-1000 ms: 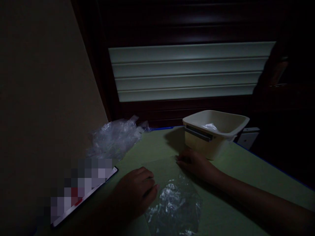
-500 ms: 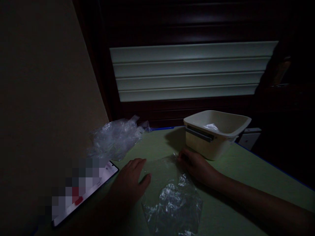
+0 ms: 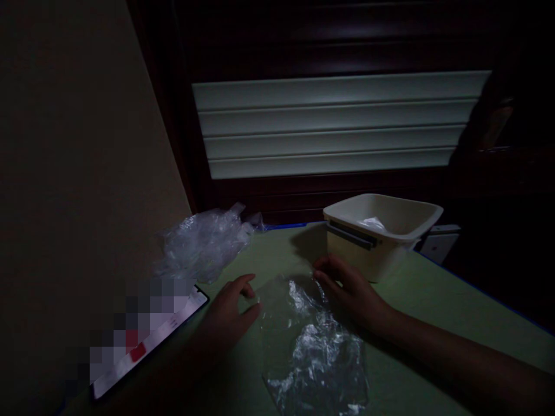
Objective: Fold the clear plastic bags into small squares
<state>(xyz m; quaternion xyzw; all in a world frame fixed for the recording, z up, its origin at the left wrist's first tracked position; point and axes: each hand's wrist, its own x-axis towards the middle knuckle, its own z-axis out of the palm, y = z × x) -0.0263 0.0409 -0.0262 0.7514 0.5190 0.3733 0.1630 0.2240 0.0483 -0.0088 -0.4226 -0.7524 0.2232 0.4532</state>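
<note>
A clear plastic bag (image 3: 321,352) lies creased on the green tabletop between my hands. My right hand (image 3: 349,289) pinches its upper right corner between thumb and fingers, just in front of a cream plastic bin. At the bag's left edge is my left hand (image 3: 229,312), its thumb and fingers apart with a gap between them. The light is dim, and the lower part of my left hand fades into shadow.
The cream bin (image 3: 351,251) has a grey handle and clear plastic inside. Crumpled clear bags (image 3: 203,242) are heaped by the wall at the back left. A lit phone (image 3: 169,332) lies left of my left hand. A white device (image 3: 437,245) stands behind the bin.
The bag has shifted slightly right, and more of its upper part shows creases. My left hand's fingers have curled a little and moved slightly left; my right hand has risen slightly.
</note>
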